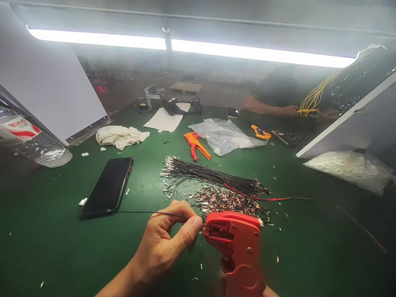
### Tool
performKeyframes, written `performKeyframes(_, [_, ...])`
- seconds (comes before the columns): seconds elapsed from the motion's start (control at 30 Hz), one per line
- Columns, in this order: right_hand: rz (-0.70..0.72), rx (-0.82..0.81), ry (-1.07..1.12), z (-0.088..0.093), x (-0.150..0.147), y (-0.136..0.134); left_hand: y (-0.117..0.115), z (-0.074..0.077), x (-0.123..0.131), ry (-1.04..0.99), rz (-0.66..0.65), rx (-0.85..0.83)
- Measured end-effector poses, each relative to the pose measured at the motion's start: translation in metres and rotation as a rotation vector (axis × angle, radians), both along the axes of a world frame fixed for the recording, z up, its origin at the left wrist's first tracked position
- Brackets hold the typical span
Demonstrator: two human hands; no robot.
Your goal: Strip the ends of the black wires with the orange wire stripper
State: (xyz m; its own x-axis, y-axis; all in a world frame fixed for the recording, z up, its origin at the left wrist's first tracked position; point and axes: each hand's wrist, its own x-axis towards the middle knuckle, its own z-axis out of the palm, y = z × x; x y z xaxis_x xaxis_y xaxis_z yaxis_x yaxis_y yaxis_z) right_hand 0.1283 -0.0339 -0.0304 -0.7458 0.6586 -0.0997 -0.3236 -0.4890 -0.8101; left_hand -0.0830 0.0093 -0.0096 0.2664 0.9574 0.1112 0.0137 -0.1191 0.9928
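Note:
Between the thumb and fingers of my left hand is a thin black wire, its free length trailing left toward a phone. The wire's other end reaches the jaws of a red wire stripper. My right hand is wrapped round the stripper's handle at the bottom edge, mostly hidden behind it. Just beyond the tool lies a heap of short wire scraps with bits of copper. Behind that rests a bundle of black wires with metal terminals at its left end.
The black phone lies at left, near a water bottle and a white cloth. Farther back are a red-orange stripper, a plastic bag and a yellow-orange tool. A co-worker's arm holds yellow wires.

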Motion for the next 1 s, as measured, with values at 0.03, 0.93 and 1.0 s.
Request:
performKeyframes(0.03, [-0.007, -0.002, -0.009, -0.002, -0.002, 0.004, 0.000, 0.000, -0.001, -0.001, -0.007, 0.001])
performKeyframes(0.93, [-0.190, -0.127, -0.081, -0.031, -0.020, 0.010, 0.002, -0.003, -0.002, -0.152, -0.103, -0.189])
performKeyframes(1.0, [-0.168, -0.152, -0.070, -0.021, -0.004, -0.008, 0.004, -0.004, -0.002, -0.216, -0.132, -0.222])
